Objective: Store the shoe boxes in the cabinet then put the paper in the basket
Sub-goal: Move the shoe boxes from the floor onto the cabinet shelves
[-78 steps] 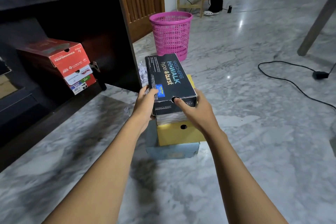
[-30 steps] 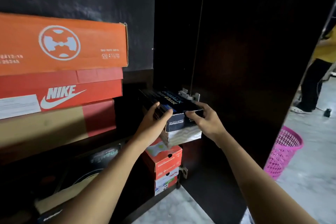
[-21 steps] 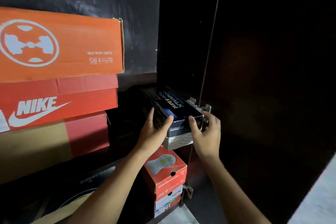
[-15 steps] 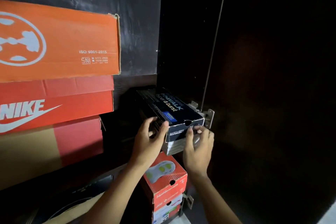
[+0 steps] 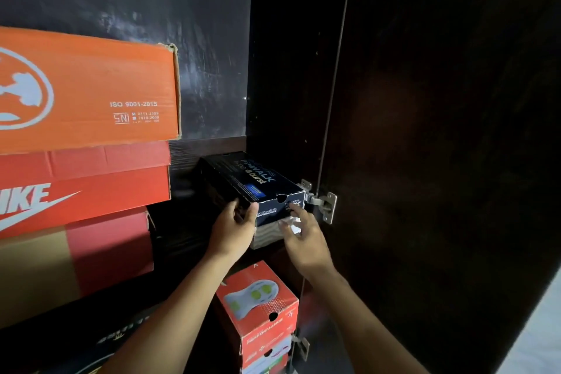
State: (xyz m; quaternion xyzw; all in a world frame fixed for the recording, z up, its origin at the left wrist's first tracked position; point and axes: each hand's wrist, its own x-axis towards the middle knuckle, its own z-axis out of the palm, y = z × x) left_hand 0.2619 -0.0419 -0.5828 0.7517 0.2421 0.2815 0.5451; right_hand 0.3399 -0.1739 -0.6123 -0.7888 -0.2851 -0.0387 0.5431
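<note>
Dark cabinet (image 5: 425, 130) shadow swallows much detail: the black shoe box (image 5: 252, 182) lies inside near the frame's middle, its far end lost in gloom, with a hinge (image 5: 324, 203) at its three o'clock. The left hand (image 5: 233, 231) grips its near left corner with the thumb on the front face, while the right hand (image 5: 303, 240), fingers spread and blurred, seems to touch the front end. At nine o'clock an orange box (image 5: 91, 91) stacked on a red box (image 5: 91, 188) runs off the frame edge.

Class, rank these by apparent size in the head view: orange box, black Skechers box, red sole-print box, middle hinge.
1. orange box
2. black Skechers box and red sole-print box, look alike
3. middle hinge
</note>
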